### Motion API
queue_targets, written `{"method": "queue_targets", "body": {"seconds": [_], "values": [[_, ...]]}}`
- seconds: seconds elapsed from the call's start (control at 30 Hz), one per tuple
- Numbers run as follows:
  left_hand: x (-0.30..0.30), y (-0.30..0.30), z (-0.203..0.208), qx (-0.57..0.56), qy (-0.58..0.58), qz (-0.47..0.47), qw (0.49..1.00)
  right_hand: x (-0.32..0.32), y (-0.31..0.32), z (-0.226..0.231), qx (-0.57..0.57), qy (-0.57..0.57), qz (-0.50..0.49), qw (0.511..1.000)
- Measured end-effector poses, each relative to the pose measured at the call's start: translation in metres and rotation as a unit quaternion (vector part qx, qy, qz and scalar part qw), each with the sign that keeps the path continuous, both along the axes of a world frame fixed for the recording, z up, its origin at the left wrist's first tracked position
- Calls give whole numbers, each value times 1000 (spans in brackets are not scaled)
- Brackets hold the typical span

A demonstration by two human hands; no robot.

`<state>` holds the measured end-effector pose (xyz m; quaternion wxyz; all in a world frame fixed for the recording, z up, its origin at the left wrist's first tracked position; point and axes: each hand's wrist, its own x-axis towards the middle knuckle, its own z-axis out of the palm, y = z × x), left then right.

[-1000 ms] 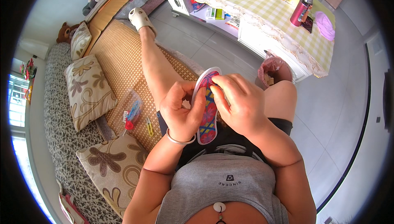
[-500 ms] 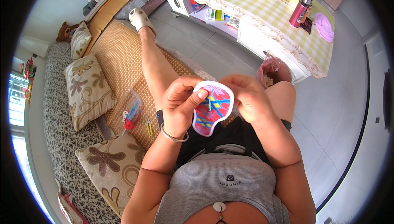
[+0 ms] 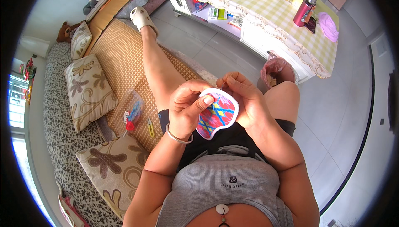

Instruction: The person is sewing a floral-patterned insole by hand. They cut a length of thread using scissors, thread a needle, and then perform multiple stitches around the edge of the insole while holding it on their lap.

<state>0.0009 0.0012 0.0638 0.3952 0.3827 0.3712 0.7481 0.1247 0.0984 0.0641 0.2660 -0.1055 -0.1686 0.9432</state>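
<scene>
My left hand (image 3: 187, 104) grips an embroidered insole (image 3: 218, 117), its thumb flat on the patterned face and the fingers behind. The insole has a white rim and red, blue, yellow and lilac stitching. At its upper right edge, my right hand (image 3: 245, 98) is closed in a pinch, thumb and forefinger together. Whatever sits in that pinch is too small to make out. Both hands are above my lap, and the right fingers behind the insole are partly hidden.
On the woven sofa mat (image 3: 120, 48) to my left lie a clear bag of coloured thread (image 3: 134, 112) and a yellow thread snipper (image 3: 150, 127). Patterned cushions (image 3: 89, 92) line that side. A lined bin (image 3: 279, 70) stands by the cloth-covered cabinet (image 3: 249, 8), which bears a red flask (image 3: 304, 11).
My right hand has turned and now pinches at the insole's upper edge, with its fingertips clearer. The insole has tilted and shifted slightly right and down with my left hand.
</scene>
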Motion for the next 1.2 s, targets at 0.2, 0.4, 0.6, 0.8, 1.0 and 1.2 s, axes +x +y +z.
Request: {"method": "queue_targets", "body": {"seconds": [0.2,0.4,0.6,0.8,1.0,1.2], "values": [[-9,6,-7,-6,-139,-77,987,10,11,14,-33,88,40,995],[-5,15,-23,55,-319,-217,921,8,7,21,375,-141,-195,895],[-8,26,-49,112,-396,-329,850,-5,-11,24,680,-173,-242,670],[-8,27,-53,104,-383,-322,860,-9,-13,22,712,-190,-298,606],[-8,26,-52,98,-376,-318,865,-9,-13,26,725,-205,-306,583],[-9,24,-47,93,-369,-312,871,-10,-13,22,705,-185,-285,622]]}}
